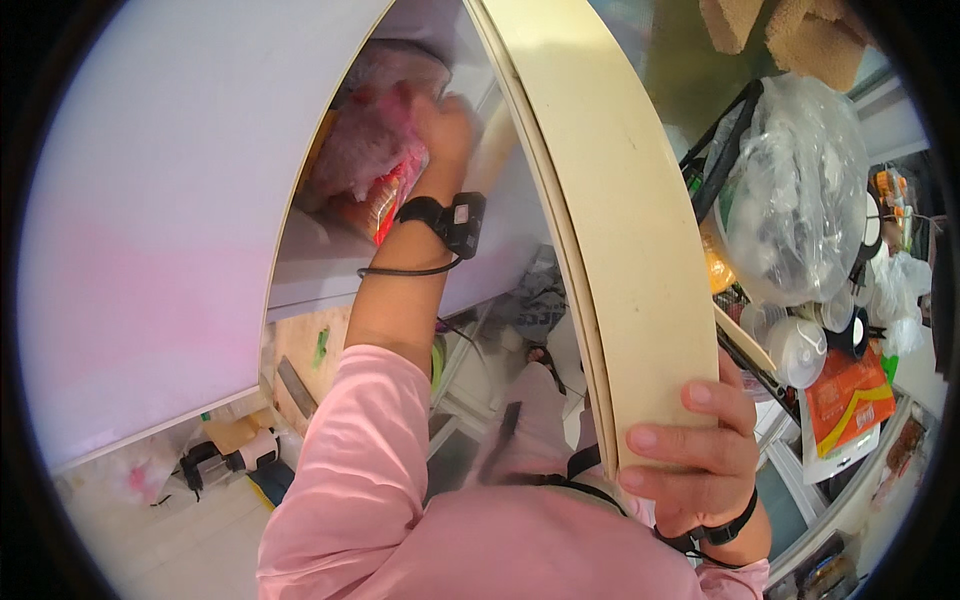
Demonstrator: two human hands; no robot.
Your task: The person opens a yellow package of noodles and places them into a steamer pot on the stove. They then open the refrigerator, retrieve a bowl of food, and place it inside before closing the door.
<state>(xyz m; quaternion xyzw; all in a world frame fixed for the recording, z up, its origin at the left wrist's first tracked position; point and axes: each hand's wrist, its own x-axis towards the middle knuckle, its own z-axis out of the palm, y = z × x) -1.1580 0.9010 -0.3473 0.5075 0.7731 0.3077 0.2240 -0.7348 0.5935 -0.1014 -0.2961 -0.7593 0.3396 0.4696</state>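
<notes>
My left hand (444, 129) reaches into an open cabinet compartment and touches a pink-tinted plastic bag (367, 142). The hand is blurred, so its fingers and any hold on the bag are unclear. A red and orange food packet (385, 204) lies beneath that bag, beside my left wrist. At the right, my right hand (694, 450) grips the lower edge of a cream cabinet door (637, 225), its fingers wrapped over the door's face. Both wrists carry black straps, and a small black device with a cable sits on the left one.
A large pale panel (165, 225) borders the compartment on the left. Right of the door, a clear plastic bag (799, 187), plastic containers (796, 351) and an orange packet (851, 397) crowd a rack. A white and black appliance (251, 452) is on the lower left.
</notes>
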